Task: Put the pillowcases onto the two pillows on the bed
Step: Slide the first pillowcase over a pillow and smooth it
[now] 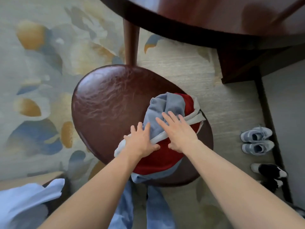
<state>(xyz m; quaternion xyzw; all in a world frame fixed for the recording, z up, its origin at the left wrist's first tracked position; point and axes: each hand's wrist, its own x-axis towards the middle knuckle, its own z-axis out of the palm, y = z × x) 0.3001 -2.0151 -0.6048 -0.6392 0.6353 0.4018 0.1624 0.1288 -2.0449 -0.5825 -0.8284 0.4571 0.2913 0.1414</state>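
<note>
Patterned carpet (41, 66) in grey, blue and ochre covers the floor, with a dark wooden table (206, 17) at the far side and two pairs of shoes (256, 140) to the right. Nearer stands a round brown leather stool (107, 103), and on its right, near part lies a bundle of pillowcases (166, 104): grey-blue cloth with a pale band on top of red cloth. Both hands lie flat on the bundle. Left hand (142, 141) has its fingers spread over the near left edge, thumb on the red cloth. Right hand (178, 129) has straight, slightly spread fingers on the grey-blue cloth, crossing the pale band.
</note>
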